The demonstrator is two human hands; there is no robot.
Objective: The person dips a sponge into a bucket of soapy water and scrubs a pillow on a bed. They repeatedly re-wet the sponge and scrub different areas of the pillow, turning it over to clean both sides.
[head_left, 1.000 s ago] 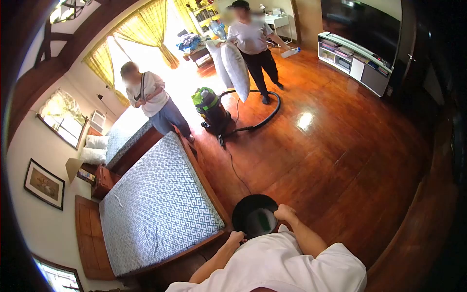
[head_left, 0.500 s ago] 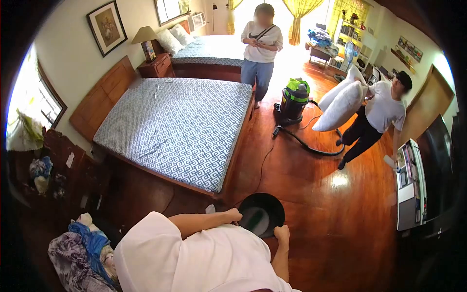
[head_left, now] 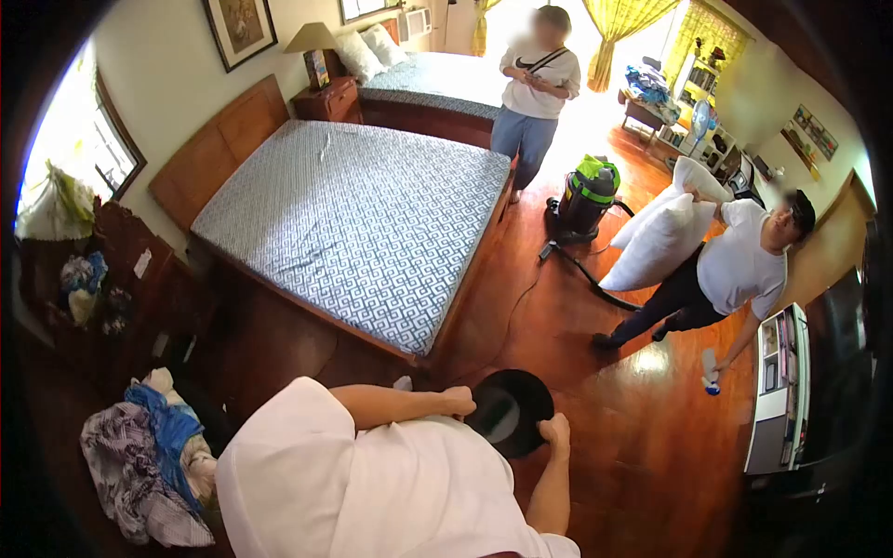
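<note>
Clasping black container (head_left: 510,413), curled left hand (head_left: 458,402) opposite right hand (head_left: 554,431)

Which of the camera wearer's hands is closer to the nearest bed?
The left. The left hand holds the round black piece on the side toward the bed; the right hand holds its opposite side, farther from the bed.

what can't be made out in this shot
All head view:
- Underside of the black container: faces away
- Fingertips of left hand and right hand: curled out of sight
- Top of framed picture: cut off by upper edge
- Shelf book titles: too small
</note>
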